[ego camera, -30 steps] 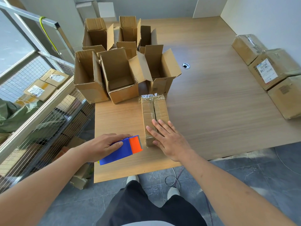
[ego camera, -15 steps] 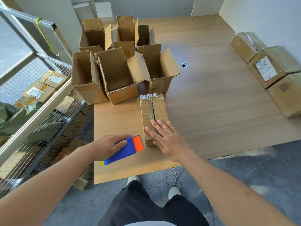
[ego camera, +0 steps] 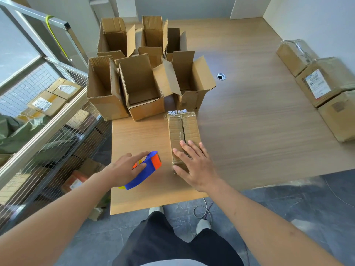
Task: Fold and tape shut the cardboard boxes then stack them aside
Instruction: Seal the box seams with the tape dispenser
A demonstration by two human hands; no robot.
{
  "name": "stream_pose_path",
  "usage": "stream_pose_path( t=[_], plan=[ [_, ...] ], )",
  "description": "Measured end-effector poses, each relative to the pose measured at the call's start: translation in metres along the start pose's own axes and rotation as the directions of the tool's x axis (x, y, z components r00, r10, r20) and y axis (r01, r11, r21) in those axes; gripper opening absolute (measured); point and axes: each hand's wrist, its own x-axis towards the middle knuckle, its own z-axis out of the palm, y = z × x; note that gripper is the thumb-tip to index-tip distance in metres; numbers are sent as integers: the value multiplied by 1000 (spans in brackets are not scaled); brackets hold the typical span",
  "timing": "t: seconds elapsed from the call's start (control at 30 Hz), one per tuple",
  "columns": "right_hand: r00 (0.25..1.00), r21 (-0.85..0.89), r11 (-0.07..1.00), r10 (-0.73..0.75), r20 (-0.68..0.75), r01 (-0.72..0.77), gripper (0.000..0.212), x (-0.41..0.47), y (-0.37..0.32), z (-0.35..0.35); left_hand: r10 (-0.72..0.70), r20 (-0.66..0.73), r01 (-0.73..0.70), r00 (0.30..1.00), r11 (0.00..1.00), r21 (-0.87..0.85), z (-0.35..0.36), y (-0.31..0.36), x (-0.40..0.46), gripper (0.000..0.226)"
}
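My right hand lies flat, fingers straight, on the near end of the taped brown cardboard box, long axis running away; left hand grips the blue-orange tape dispenser just beside it.

- Closed cardboard box: long, narrow, brown; lies flat near the front edge of the bench, long axis running away from the viewer; top flaps meet along a centre seam covered with clear tape; crumpled tape at the far end.
- Open cardboard boxes: six brown cartons clustered at the left rear of the bench, two rows, upright, flaps raised or splayed, interiors empty where visible.
- Taped boxes: three sealed cartons in a row at the right edge, wrapped in clear tape, one bearing a white shipping label.
- Tape dispenser: blue body, orange front, beside the closed box.
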Motion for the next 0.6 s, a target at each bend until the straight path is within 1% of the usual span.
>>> stream_pose_path(
  t=[0.13, 0.23, 0.33, 0.43, 0.5, 0.6],
  plan=[
    [983, -38, 995, 80, -166, -88, 50, 11, -21, 10, -38, -128, 41, 991, 999, 19, 23, 11, 6, 58],
    [967, -96, 986, 114, -229, -139, 39, 16, -31, 18, -77, -172, 73, 982, 997, -31, 46, 8, 12, 64],
    [954, -155, 970, 140, -267, -185, 37, 23, -38, 28, -63, -211, 61, 976, 998, -17, 63, 5, 14, 68],
    [932, -230, 957, 87, -352, -176, 34, 29, -36, 42, -48, -247, 52, 968, 999, 10, 65, 5, 15, 69],
    [899, -263, 953, 23, -437, -152, 33, 31, -30, 50, -36, -242, 51, 970, 997, 57, 63, 5, 14, 68],
    [858, -284, 950, -36, -512, -129, 42, 31, -22, 58, -2, -234, 30, 972, 993, 116, 60, 4, 11, 65]
  ],
)
